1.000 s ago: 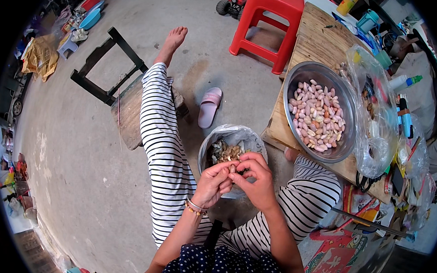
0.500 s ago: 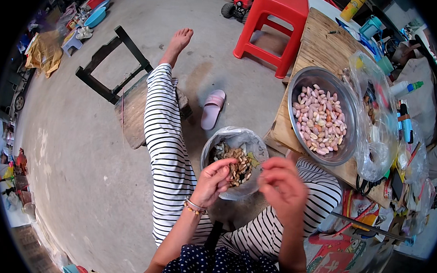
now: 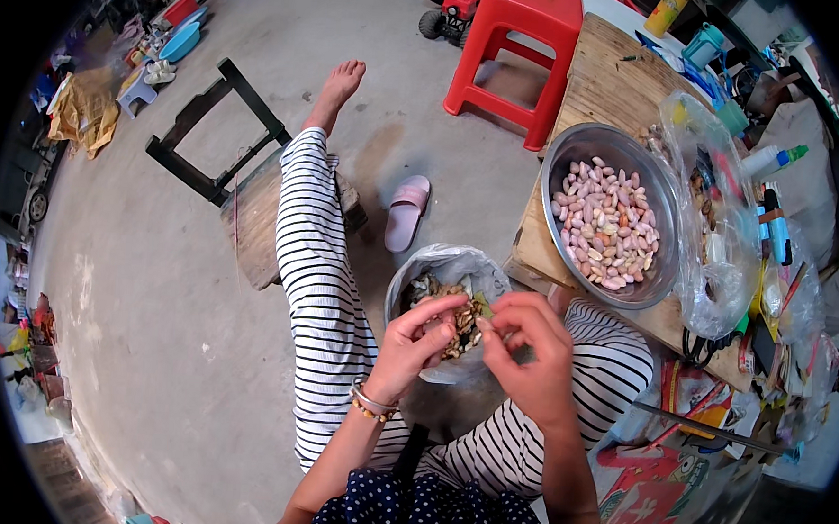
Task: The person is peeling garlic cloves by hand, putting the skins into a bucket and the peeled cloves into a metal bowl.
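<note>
Over the plastic-lined bin of broken brown shells (image 3: 406, 290), my left hand (image 3: 415, 347) has its forefinger stretched out, its thumb bent and the other fingers curled; whatever they hold is hidden. Just right of it, my right hand (image 3: 528, 363) pinches with thumb and forefinger at something too small to make out. Beyond them to the right, a steel bowl (image 3: 563, 151) of pink shelled peanuts (image 3: 604, 215) rests on the wooden table (image 3: 596, 67), beside a crumpled clear plastic bag (image 3: 713, 277).
A red plastic stool (image 3: 518, 6) stands behind the table's left corner. A dark-framed wooden chair (image 3: 183, 150) is under my outstretched left leg. A pink slipper (image 3: 403, 223) lies on the floor. Clutter lines the far left, with blue basins (image 3: 179, 45) and a yellow sack (image 3: 81, 111).
A second ago my hands met around a small brown piece. My right hand drew away rightward, blurred, half a second ago and has now come back leftward, close to my left hand.
</note>
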`<state>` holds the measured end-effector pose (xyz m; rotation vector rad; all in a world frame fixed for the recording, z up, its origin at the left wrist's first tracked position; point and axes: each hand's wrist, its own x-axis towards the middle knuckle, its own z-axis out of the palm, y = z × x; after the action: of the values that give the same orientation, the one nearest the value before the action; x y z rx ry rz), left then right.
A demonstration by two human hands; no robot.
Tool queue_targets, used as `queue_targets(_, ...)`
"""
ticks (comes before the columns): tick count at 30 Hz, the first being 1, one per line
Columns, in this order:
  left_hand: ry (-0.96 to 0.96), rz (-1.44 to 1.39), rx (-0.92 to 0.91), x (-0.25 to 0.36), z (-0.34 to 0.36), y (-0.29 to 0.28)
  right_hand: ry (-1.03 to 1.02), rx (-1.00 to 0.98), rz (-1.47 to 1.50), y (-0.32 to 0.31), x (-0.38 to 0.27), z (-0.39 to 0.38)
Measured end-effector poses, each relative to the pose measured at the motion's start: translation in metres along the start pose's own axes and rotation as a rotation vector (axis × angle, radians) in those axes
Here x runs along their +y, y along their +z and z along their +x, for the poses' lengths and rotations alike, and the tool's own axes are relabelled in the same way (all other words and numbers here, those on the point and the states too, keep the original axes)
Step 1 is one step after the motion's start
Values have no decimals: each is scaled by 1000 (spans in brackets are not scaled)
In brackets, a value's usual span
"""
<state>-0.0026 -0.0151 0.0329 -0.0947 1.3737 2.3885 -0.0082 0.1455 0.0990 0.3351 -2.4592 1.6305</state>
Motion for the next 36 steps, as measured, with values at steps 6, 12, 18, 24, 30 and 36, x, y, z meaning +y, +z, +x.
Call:
queue_targets(6,142,279,103,10,1,9,-68,-42,0,13,12,-3)
queue_targets(12,178,343,110,10,2,13,-69,-80,16,10,21,-5)
queue_targets(18,335,501,94,3,6,7,-9,-73,161,11,29,-7)
queue_targets(24,212,391,115,7,2,11,232,-117,486,13,41,-14)
queue_targets(30,173,350,134,11,0,13,342,-119,567,14,39,-16)
queue_targets(36,335,432,127,-2,4,9,218,-98,433,19,41,-18)
